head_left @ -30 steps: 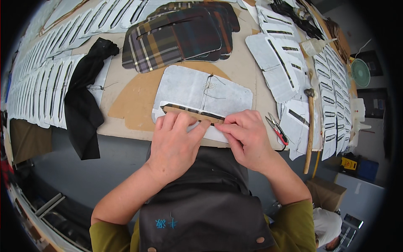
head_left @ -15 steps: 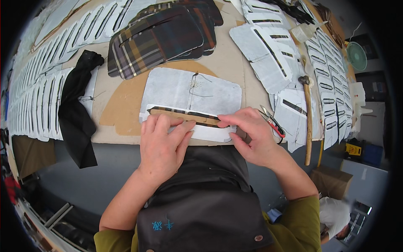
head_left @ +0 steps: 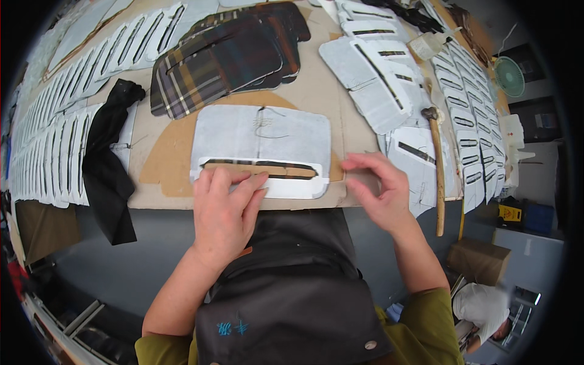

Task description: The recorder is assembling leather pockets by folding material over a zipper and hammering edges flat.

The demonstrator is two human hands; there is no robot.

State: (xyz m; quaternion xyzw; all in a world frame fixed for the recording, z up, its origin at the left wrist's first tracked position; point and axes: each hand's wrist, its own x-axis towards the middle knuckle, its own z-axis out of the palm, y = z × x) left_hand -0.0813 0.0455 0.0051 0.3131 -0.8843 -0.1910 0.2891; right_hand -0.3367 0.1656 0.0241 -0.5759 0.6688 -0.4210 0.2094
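Observation:
A grey-backed fabric panel (head_left: pixel 231 131) lies flat near the table's front edge, with loose dark threads on its upper middle. Along its lower part runs a white-bordered slot with dark plaid edges and a tan strip (head_left: pixel 292 172) inside. My left hand (head_left: pixel 220 213) rests over the left end of the slot, its fingers bent and pressed together on the panel's lower edge; their tips partly cover the slot. Just off the panel's right side, my right hand (head_left: pixel 386 191) hovers with thumb and fingers apart and nothing between them.
Plaid panels (head_left: pixel 225 58) are stacked beyond. Black cloth (head_left: pixel 112 158) hangs over the front edge at left. Slotted grey panels (head_left: pixel 365 79) lie at right, beside a wooden-handled hammer (head_left: pixel 440 176) and a glue bottle (head_left: pixel 427 46). A person (head_left: pixel 483 310) is low at right.
My right hand has let go of the slot's right end and moved right, opening and covering the red-handled scissors. My left hand stays on the panel. The whole view has shifted slightly.

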